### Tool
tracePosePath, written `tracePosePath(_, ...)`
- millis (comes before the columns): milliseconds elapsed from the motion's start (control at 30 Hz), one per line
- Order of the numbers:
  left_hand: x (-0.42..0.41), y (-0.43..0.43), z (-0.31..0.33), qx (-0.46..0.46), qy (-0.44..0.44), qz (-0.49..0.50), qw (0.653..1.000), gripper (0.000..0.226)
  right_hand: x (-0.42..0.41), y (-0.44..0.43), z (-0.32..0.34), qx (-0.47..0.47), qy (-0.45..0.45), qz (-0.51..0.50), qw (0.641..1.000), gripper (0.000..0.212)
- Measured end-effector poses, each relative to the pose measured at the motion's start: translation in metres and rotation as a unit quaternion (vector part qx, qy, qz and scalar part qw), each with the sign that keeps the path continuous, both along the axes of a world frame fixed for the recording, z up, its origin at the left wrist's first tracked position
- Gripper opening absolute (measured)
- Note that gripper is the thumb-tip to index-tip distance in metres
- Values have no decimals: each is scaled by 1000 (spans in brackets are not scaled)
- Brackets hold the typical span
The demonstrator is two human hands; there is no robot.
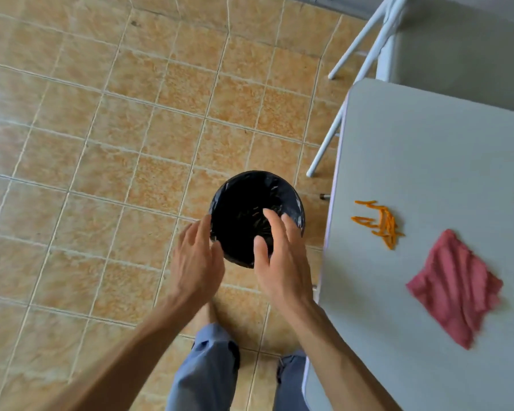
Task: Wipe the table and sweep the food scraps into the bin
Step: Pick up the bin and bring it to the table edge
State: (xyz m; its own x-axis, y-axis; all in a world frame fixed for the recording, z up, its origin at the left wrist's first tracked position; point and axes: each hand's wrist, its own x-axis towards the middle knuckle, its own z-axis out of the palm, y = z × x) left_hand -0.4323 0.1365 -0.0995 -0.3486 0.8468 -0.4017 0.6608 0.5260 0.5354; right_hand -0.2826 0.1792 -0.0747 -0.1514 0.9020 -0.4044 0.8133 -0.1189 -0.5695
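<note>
A round bin (244,209) lined with a black bag stands on the tiled floor just left of the grey table (428,149). A few orange strips lie inside it. My left hand (195,262) and my right hand (282,256) hover over the bin's near rim, fingers spread, holding nothing. On the table near its left edge lies a small pile of orange food scraps (382,223). A crumpled red cloth (454,289) lies flat on the table to the right of the scraps, apart from both hands.
White metal legs (324,149) of the table slant to the floor beyond the bin. A second grey tabletop (463,46) stands at the top right. My legs in blue trousers (208,369) are below the hands. Tan floor tiles fill the left.
</note>
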Motion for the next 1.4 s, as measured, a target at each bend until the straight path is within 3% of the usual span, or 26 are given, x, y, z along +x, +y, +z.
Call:
tracePosePath(233,-70,29,-75,-26,-6,-84,996,58,-14,19,-105,-147,-124,-182,964,61)
tracePosePath(367,-62,45,-114,-45,-41,-69,996,65,-9,28,-143,-164,-147,-250,943,64)
tracePosePath(600,-56,62,-173,-105,-88,-56,989,84,-10,35,-190,-138,-176,-267,937,68)
tracePosePath(733,-69,63,-193,-96,-74,-57,991,98,-13,31,-197,-127,-158,-217,955,95)
tracePosePath(1067,-94,48,-142,-119,-82,1,990,108,-25,37,-161,-79,-105,-162,978,99)
tracePosePath(1400,-80,45,-45,-49,-77,79,993,104,-18,65,-83,-24,-113,-62,991,95)
